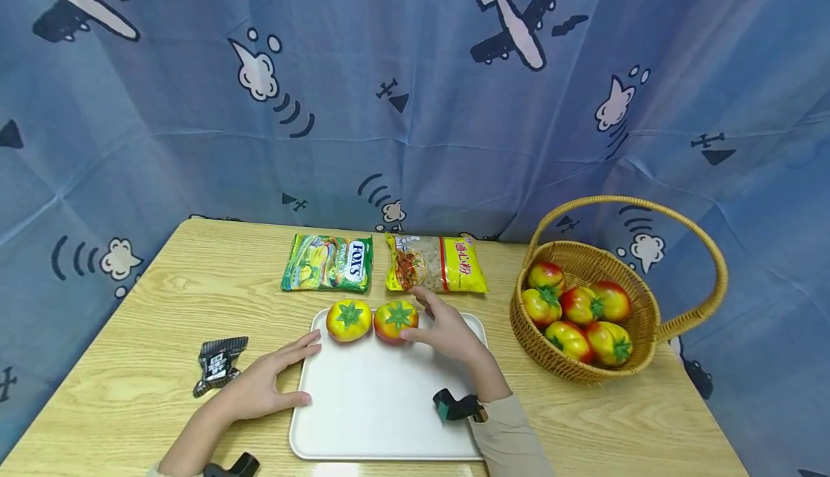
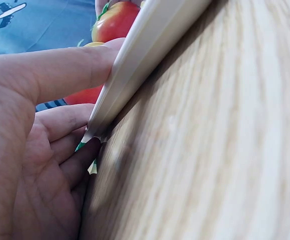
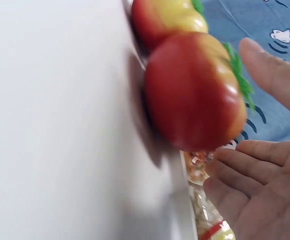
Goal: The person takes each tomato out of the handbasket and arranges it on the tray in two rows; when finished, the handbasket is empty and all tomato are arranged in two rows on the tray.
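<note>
Two red-and-yellow tomatoes with green leafy tops sit side by side at the far edge of a white tray (image 1: 382, 405). Around the right tomato (image 1: 396, 320) my right hand (image 1: 447, 329) spreads its thumb and fingers; the right wrist view shows a gap between the palm and that tomato (image 3: 192, 95). The left tomato (image 1: 349, 321) stands just beside it. My left hand (image 1: 266, 383) rests at the tray's left side, fingers extended. In the left wrist view, its thumb and fingertips touch the tray rim (image 2: 134, 65).
Beyond the tray lie a green candy bag (image 1: 328, 263) and a yellow food packet (image 1: 436, 264). A small black wrapped packet (image 1: 218, 364) lies near my left forearm. On the right stands a handled wicker basket (image 1: 541, 354) holding several similar tomatoes (image 1: 567, 340). A blue curtain hangs behind the table.
</note>
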{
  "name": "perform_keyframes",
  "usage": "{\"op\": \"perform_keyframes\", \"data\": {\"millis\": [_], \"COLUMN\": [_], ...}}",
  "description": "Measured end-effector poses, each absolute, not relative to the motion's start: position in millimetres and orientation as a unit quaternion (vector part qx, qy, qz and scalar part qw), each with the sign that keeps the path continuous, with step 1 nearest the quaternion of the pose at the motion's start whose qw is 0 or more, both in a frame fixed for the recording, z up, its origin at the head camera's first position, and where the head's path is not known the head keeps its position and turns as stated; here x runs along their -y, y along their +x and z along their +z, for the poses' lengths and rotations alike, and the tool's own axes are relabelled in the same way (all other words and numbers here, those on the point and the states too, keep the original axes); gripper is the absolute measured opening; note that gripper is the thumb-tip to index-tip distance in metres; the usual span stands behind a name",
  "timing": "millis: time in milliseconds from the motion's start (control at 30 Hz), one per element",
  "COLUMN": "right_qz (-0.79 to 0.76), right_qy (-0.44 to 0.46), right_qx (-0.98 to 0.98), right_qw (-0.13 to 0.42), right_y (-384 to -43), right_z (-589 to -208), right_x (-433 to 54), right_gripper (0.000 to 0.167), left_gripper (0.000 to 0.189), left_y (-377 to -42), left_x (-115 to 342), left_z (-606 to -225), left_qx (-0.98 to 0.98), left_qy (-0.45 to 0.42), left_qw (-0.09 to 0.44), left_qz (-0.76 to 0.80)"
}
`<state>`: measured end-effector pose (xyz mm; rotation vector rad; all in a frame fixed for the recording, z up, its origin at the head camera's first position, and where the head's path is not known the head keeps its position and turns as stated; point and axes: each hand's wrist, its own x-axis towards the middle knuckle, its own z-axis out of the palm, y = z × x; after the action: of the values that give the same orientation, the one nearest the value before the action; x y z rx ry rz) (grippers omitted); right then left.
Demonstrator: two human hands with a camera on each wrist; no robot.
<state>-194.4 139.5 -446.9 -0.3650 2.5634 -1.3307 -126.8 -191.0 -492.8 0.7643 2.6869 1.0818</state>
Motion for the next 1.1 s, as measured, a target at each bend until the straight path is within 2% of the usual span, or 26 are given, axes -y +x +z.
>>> {"op": "perform_keyframes", "data": {"millis": [333,767,1100], "right_qz": [-0.506,-0.484,-0.408], "right_qy": [-0.143,-0.143,-0.115], "right_qx": [-0.848,-0.863,-0.906], "right_qw": [0.069,0.017,-0.01], "right_y": [-198,-181,-183], "right_z": [-429,-389,-363], "right_x": [-163,-204,-260], "right_gripper": [0.077,0.07,0.075], "left_gripper": [0.075,0.074,0.075], "left_y": [-127,-124,-127], "left_x": [193,193,192], "left_z": [-493,-494,-495], "left_qx": [-0.896,-0.895,-0.895], "left_qy": [0.25,0.255,0.255], "left_qw": [0.073,0.063,0.067], "left_qz": [0.36,0.362,0.36]}}
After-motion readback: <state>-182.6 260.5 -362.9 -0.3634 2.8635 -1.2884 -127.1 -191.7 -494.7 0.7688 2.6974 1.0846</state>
